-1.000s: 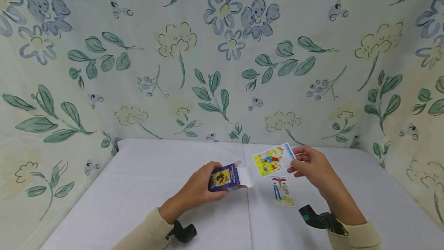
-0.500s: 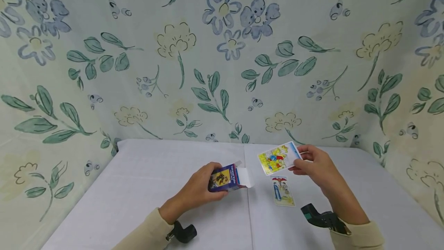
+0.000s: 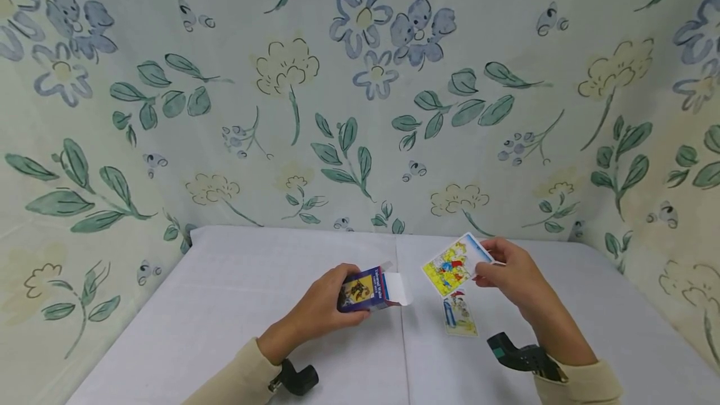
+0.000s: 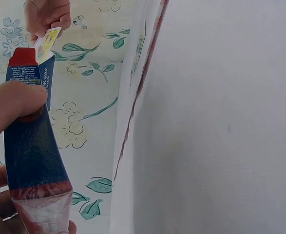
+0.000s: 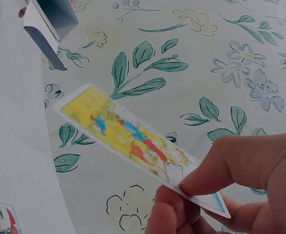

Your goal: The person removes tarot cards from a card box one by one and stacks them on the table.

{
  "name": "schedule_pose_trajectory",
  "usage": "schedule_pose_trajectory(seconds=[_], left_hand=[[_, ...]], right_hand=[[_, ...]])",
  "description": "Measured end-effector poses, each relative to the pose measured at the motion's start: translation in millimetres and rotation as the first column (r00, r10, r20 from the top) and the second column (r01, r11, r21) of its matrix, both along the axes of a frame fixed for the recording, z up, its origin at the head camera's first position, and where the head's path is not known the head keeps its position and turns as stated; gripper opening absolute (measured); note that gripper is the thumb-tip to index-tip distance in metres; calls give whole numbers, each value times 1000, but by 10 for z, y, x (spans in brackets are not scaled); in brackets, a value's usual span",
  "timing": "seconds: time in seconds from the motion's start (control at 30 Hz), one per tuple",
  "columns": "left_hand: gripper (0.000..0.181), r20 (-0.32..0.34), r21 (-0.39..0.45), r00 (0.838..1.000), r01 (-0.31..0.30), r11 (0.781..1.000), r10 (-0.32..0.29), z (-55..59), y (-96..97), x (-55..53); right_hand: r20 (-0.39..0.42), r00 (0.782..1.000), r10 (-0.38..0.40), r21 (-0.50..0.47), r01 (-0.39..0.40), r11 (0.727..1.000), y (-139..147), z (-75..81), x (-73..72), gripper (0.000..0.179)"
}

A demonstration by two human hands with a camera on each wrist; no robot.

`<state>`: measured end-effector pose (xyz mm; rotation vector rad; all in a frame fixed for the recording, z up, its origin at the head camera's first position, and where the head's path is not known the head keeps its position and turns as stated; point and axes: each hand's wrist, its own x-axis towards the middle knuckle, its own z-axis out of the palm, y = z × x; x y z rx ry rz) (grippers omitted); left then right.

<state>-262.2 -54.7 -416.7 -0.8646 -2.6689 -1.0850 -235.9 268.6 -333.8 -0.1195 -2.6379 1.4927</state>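
Observation:
My left hand (image 3: 323, 299) grips a dark blue tarot card box (image 3: 362, 289), its flap end open and turned to the right. In the left wrist view the thumb lies across the printed side of the box (image 4: 33, 146). Between thumb and fingers of my right hand (image 3: 514, 270) is a yellow picture tarot card (image 3: 452, 265), pinched at one end and tilted above the table. The right wrist view shows this card (image 5: 133, 136) face on. A second tarot card (image 3: 460, 316) lies face up on the table, its top edge hidden behind the held one.
A white cloth covers the table (image 3: 225, 305). Behind it hangs a flower-patterned curtain (image 3: 360, 111), which also closes in both sides. Each wrist wears a black camera (image 3: 298, 377).
The held card has shifted slightly right with my right hand, then swung lower, so it now overlaps the top of the lying card in view. The left hand and box stay put.

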Motion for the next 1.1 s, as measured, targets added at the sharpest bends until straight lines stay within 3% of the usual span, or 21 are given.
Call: schedule_pose_trajectory(seconds=[0.3, 1.1], left_hand=[[73, 12, 3, 1000, 3, 1000, -3, -14, -8, 3], [73, -6, -4, 1000, 13, 1000, -13, -28, -9, 5]], right_hand=[[-26, 1000, -17, 92, 20, 996, 21, -34, -10, 51], [53, 995, -80, 60, 76, 995, 119, -211, -112, 48]])
